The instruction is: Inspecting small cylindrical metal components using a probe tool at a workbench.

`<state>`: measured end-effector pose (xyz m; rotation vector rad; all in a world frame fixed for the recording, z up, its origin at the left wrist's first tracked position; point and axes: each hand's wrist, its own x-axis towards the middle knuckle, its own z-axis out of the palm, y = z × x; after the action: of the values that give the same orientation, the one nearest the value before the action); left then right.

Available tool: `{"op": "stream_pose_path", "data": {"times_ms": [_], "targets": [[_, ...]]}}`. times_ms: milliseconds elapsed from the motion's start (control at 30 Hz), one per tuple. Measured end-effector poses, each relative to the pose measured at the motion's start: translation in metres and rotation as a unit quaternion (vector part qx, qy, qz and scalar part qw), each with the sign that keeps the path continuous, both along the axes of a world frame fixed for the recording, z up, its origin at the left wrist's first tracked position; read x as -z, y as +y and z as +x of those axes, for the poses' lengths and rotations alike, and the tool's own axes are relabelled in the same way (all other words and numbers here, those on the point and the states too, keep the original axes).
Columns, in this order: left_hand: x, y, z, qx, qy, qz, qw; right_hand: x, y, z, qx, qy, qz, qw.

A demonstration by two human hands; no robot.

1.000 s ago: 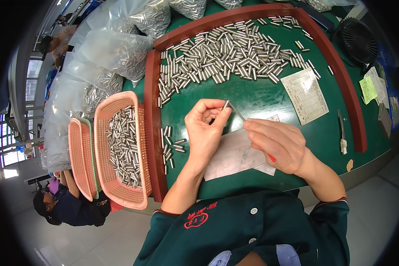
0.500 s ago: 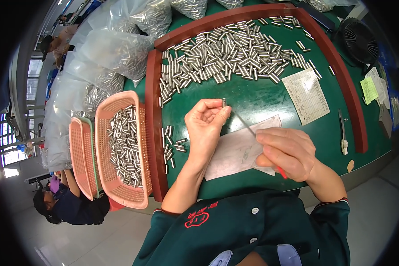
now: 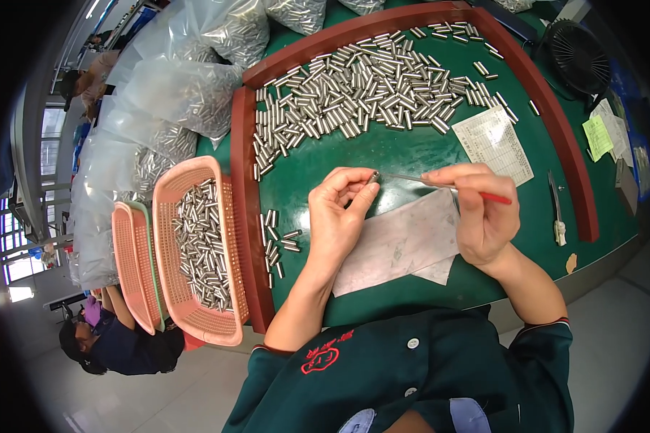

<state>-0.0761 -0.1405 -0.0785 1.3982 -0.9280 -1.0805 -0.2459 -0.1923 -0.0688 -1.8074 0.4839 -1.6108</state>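
My left hand (image 3: 338, 213) pinches a small shiny metal cylinder (image 3: 374, 178) between thumb and forefinger, over the green table (image 3: 303, 169). In my right hand (image 3: 484, 216) is a thin tool with a red handle (image 3: 496, 198) and a slim metal shaft, perhaps a needle file. The shaft points left and its tip is at or close to the cylinder's end; contact is too small to tell. Below both hands lies a smudged pale cloth or paper sheet (image 3: 397, 242). Beyond them spreads a big pile of similar metal cylinders (image 3: 361, 90).
A red-brown frame (image 3: 247, 173) borders the work area. Left of it stands a pink basket (image 3: 235, 245) of cylinders, with clear bags (image 3: 202, 94) of parts behind. A printed sheet (image 3: 495, 148), tweezers-like tool (image 3: 557, 209) and black fan (image 3: 576, 58) lie rightward. Another person (image 3: 133, 346) is at left.
My right hand has risen and turned, bringing the tool from a slant to nearly level, its tip near the cylinder. My left hand has tilted the cylinder. The view has shifted slightly.
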Motion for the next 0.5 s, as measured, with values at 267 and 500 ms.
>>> {"op": "stream_pose_path", "data": {"times_ms": [267,500], "targets": [[0.0023,0.0008,0.0002,0.009,-0.063,-0.011,0.998,-0.0007,-0.0004,0.0008,-0.016,-0.020,0.084,0.996],[0.0004,0.0031,-0.0010,-0.004,-0.084,0.012,0.996,0.0001,0.0022,0.0037,0.017,0.017,0.038,0.999]]}}
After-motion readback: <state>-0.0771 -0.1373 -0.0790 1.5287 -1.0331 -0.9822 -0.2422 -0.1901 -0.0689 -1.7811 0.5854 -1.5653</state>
